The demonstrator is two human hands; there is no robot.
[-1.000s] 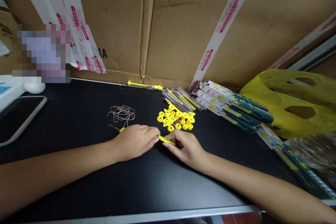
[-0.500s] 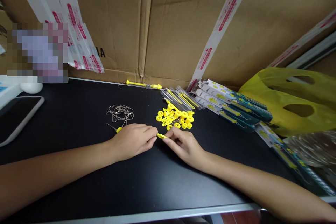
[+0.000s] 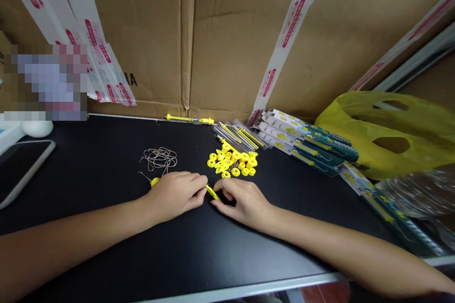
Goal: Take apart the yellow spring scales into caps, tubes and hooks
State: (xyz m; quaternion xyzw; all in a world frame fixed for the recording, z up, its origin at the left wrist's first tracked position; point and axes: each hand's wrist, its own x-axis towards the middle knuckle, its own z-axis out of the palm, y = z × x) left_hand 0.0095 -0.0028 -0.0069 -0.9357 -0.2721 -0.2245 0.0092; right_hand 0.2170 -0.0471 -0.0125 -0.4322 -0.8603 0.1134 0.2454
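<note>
My left hand (image 3: 179, 196) is closed in a pinch at the far end of a small yellow plastic strip (image 3: 212, 192). The strip slants down to the right, into the gap between my two hands. My right hand (image 3: 245, 201) is beside its lower end, thumb and forefinger apart around it; any light touch is hard to make out. A yellow cap (image 3: 154, 182) with a thin metal hook pokes out behind my left hand; whether that hand holds it is hidden. Beyond my fingers lies a pile of yellow plastic rings and parts (image 3: 234, 161) with small springs.
Bent wire hooks (image 3: 158, 158) lie left of the pile. Behind it are clear tubes (image 3: 241, 135) and a hooked yellow spring scale (image 3: 185, 118). Printed boxes (image 3: 302, 137) and a yellow bag (image 3: 384, 137) stand right. A phone (image 3: 24, 168) lies left; cardboard (image 3: 220, 38) rises behind.
The yellow strip has tilted, its right end swinging down toward me. My right thumb and forefinger have opened from their pinch on it. The whole view has shifted slightly.
</note>
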